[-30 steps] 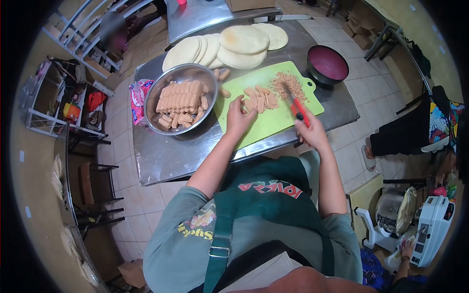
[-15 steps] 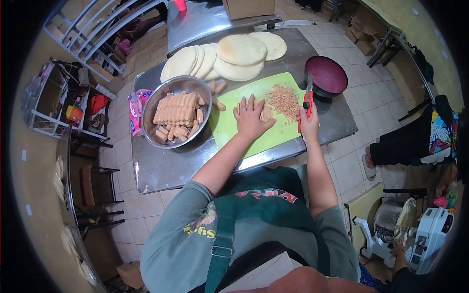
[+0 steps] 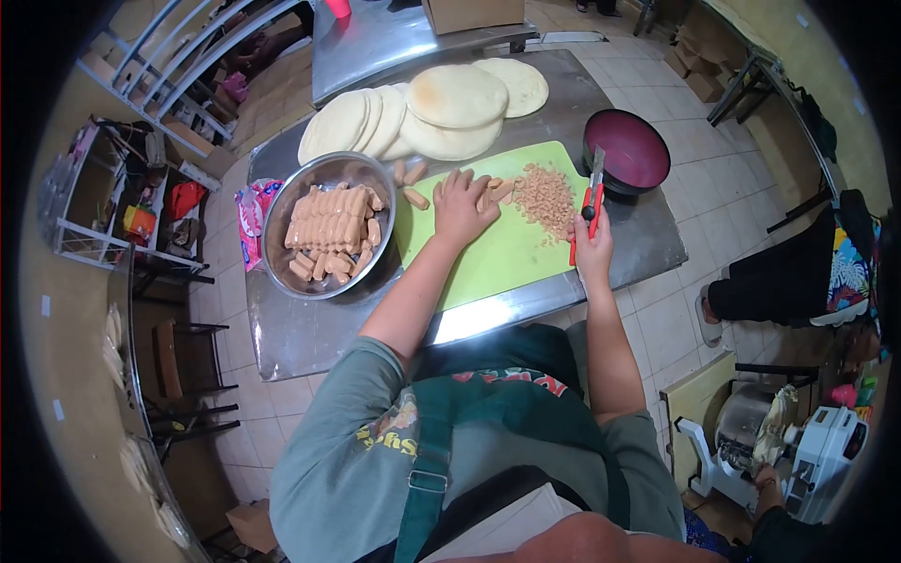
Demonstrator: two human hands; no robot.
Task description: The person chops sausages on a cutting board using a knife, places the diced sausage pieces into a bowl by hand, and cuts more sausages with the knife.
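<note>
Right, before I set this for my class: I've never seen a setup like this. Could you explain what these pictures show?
Gladly. There is no robot here, just a person working with two bare hands. Every picture comes from one camera worn on the head, looking forward and down, so the person's own arms reach away from you.

The right hand holds a red-handled knife, blade pointing away from the body. The left hand is over the green cutting board, beside some larger slices; what lies under it is hidden. Finely chopped bits are heaped further right.

On the metal table there are also a steel bowl of sausage pieces, pale flat rounds and a dark bowl, reddish inside.
</note>
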